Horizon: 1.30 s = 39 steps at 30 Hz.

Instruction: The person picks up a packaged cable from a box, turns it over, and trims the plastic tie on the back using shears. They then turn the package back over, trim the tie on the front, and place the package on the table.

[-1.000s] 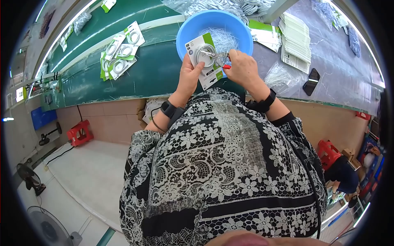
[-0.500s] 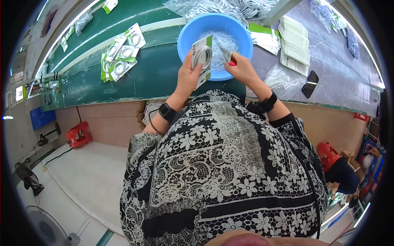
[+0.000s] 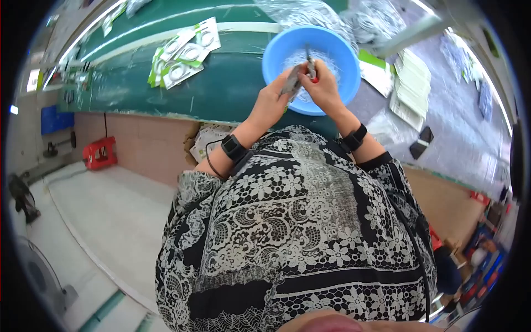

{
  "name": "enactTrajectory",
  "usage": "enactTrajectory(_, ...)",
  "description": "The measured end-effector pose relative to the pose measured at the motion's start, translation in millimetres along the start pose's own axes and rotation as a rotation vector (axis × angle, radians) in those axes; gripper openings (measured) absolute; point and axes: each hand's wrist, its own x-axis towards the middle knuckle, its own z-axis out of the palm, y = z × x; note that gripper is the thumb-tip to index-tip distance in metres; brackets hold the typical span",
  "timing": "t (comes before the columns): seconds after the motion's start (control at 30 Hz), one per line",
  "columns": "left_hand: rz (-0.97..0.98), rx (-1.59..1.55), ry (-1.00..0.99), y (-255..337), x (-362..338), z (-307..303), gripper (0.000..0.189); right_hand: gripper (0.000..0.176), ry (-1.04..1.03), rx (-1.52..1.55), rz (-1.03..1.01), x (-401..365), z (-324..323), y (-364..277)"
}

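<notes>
My left hand (image 3: 270, 102) is closed on a carded cable pack (image 3: 290, 83), a grey-white card with a coiled white cable, now turned nearly edge-on. Red-handled cutters (image 3: 310, 62) are gripped in my right hand (image 3: 325, 88), their dark tip pointing away from me. Both hands meet over the near part of a blue basin (image 3: 269, 66). Thin white plastic strips (image 3: 331, 62) lie loose inside the basin. Exactly where the cutters touch the pack is hidden by my fingers.
Several carded cable packs (image 3: 185, 54) lie piled on the green table (image 3: 121, 91) at left. Right of the basin are a stack of cards (image 3: 410, 88) and a dark phone (image 3: 422, 143). Bagged white cables (image 3: 373, 22) sit behind. A red stool (image 3: 100, 153) stands on the floor.
The pack has tilted from face-on to nearly edge-on. My hands have come together, with the cutters brought against or close to the pack's top. The view has shifted, too.
</notes>
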Motion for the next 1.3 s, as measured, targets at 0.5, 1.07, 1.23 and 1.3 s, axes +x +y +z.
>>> enactTrajectory(0.5,-0.784,0.525,0.449,-130,-288,-141,0.048,0.028,-0.047,-0.352,0.116,30,-55,116)
enactTrajectory(1.07,-0.306,0.717,0.593,-215,141,-198,0.087,0.064,-0.409,0.541,0.776,-86,-62,46)
enactTrajectory(1.23,-0.656,0.982,0.396,-232,185,-181,0.109,0.068,-0.478,0.49,0.723,-89,-66,4)
enactTrajectory(1.3,-0.671,1.05,0.373,-239,176,-179,0.114,0.071,-0.502,0.553,0.666,-92,-63,-1)
